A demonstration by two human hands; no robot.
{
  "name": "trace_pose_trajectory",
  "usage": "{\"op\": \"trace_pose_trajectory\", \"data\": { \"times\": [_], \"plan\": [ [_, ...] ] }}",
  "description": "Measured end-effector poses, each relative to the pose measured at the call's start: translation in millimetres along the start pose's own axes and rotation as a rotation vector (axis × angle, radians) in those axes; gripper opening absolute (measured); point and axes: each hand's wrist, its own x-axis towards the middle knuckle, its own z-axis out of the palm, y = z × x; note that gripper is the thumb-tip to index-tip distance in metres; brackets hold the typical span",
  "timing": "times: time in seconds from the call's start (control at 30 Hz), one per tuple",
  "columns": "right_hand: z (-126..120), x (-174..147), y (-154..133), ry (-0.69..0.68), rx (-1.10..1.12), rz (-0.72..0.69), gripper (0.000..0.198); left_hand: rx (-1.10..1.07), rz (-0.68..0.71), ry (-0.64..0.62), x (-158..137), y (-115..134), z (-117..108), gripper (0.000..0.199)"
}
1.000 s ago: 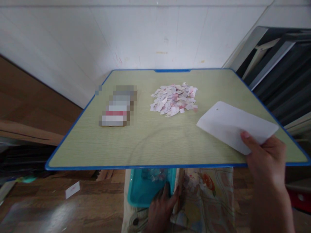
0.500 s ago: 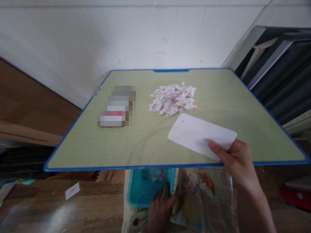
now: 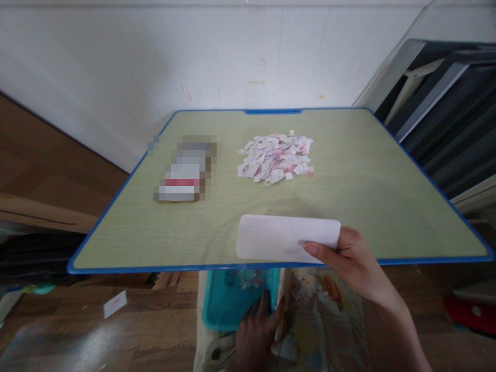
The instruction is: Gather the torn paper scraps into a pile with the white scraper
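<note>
My right hand pinches the right end of a white card, thumb on its upper face and the other fingers beneath. The card has rounded corners and is held by the front edge of the table, above the tray. Beyond it lies a loose heap of small cut paper pieces, whitish with some pink. Under the table edge, my left hand is closed over the right rim of a turquoise tray, thumb outside. Small scraps and something clear lie inside the tray, partly hidden by the table.
A blurred-out rectangular item lies on the left of the green, blue-edged table. Patterned cloth with paper bits covers the lap. A white wall stands behind, dark panels lean at right, and a paper slip lies on the floor.
My right hand has brought the card left and toward me, to the table's front edge, and tilted it. My left hand and the tray stay put.
</note>
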Motion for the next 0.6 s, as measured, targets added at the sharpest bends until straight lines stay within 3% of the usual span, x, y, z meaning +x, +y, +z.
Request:
{"op": "trace_pose_trajectory", "data": {
  "times": [0.27,0.6],
  "plan": [
    [0.0,-2.5,7.0,0.103,-0.01,-0.012,0.012,0.004,-0.011,0.038,-0.1,0.4,2.2,0.076],
    [-1.1,-5.3,8.3,-0.027,-0.064,0.008,0.016,0.04,0.008,0.1,-1.8,-1.2,5.6,0.081]
  ]
}}
